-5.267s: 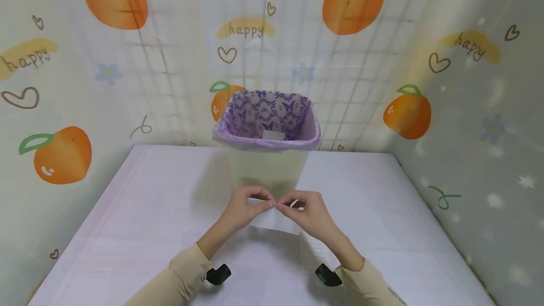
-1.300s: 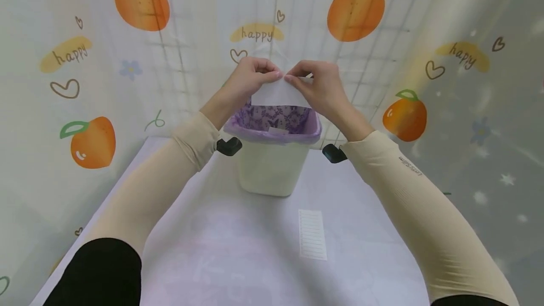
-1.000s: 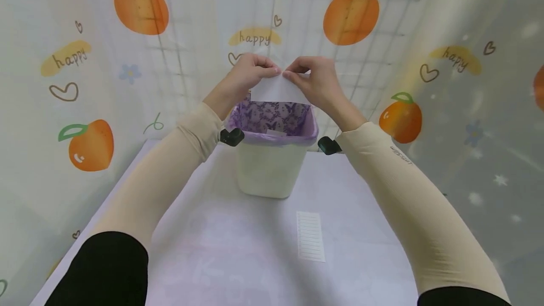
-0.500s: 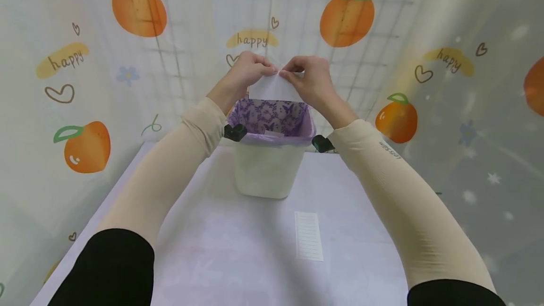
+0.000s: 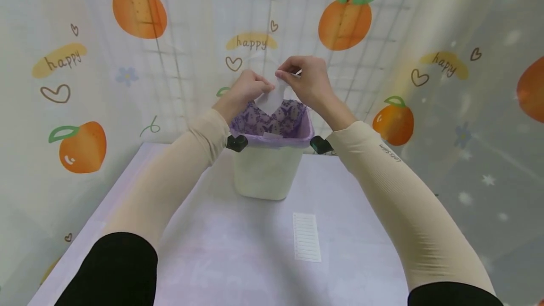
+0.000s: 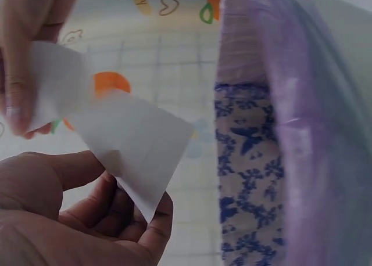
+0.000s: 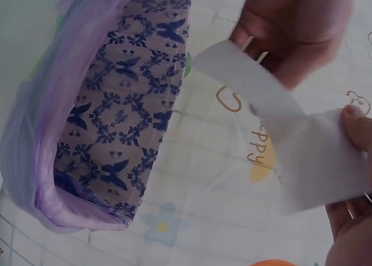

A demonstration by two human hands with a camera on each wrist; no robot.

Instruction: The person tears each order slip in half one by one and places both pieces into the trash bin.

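Head view: left hand (image 5: 245, 86) and right hand (image 5: 308, 77) each pinch a plain white paper sheet (image 5: 270, 103) above a cream plastic bin (image 5: 267, 174) with purple butterfly-print liner (image 5: 306, 131). Tear looks well along; full parting unclear. Sheet not yet binned; one white scrap (image 5: 272, 135) inside. White lined paper slip (image 5: 307, 237) whole, flat on pale tabletop (image 5: 212, 249).
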